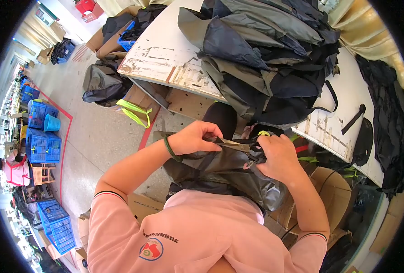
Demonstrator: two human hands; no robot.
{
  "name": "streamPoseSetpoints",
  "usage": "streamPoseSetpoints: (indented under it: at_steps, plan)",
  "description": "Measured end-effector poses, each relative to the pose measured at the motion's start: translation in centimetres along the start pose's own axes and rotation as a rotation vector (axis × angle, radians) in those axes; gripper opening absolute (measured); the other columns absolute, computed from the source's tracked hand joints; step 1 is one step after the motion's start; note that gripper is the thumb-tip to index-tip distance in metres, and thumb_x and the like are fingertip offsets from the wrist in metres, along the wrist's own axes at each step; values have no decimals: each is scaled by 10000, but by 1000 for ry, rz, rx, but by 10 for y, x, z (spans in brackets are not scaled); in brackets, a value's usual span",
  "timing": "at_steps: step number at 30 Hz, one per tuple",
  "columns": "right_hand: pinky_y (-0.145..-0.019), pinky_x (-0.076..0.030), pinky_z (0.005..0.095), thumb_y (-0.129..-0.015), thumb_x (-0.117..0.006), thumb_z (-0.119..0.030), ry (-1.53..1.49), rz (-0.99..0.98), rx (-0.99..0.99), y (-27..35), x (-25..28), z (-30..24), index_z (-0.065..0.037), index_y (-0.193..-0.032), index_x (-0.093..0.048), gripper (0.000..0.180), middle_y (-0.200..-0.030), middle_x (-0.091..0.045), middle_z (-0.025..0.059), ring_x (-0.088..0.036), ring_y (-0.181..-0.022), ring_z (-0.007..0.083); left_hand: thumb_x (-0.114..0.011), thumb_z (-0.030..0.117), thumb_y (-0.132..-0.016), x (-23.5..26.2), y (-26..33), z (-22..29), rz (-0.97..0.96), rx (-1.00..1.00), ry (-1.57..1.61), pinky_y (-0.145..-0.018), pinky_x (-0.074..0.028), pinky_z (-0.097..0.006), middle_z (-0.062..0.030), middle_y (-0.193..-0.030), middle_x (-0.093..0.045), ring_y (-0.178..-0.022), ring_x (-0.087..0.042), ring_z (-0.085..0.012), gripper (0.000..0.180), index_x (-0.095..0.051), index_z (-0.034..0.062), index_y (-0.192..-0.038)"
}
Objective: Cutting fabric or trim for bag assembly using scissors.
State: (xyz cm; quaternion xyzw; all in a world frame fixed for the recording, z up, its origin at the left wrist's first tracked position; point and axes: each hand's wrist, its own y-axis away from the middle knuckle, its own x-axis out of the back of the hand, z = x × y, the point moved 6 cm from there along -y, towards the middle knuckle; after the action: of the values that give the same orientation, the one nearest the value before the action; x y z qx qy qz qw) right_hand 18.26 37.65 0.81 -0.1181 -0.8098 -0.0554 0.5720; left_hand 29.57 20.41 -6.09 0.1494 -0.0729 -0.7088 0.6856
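Note:
A pair of scissors (240, 146) is in my right hand (277, 157), whose fingers are closed around the handle end. Its blades point left and look slightly parted. The blade tips reach the fingers of my left hand (195, 139), which are pinched together; what they hold is too small to make out. Beneath both hands, a dark grey-green fabric piece (211, 170) with black parts lies across my lap. Dark material bunches by the right fingers, partly hiding the handles. A bit of yellow-green strap (264, 133) shows just above the right hand.
Ahead, a worn white table (161, 50) carries a large heap of dark fabric pieces (265, 54). A cardboard box (334, 186) stands at right. Left of the table are a filled dark bag (103, 82) and yellow-green straps (135, 111). Blue crates (42, 145) line the far left.

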Motion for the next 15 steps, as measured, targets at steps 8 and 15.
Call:
streamPoseSetpoints:
  at_steps: [8, 15]
  plan:
    - [-656, -453, 383, -580, -825, -277, 14, -115, -44, 3, -5, 5, -83, -800, -544, 406, -681, -632, 87, -624, -687, 314, -719, -5, -784, 1, 0, 0, -19, -6, -7, -658, -403, -182, 45, -821, -590, -728, -501, -22, 189, -620, 28, -941]
    - [-651, -455, 388, -600, -817, -317, 38, -119, -58, 8, -9, 9, -81, -791, -549, 405, -678, -633, 100, -621, -677, 319, -724, 8, -783, -2, 1, 6, -23, -20, -21, -657, -404, -187, 42, -814, -583, -734, -492, -24, 188, -620, 21, -939]
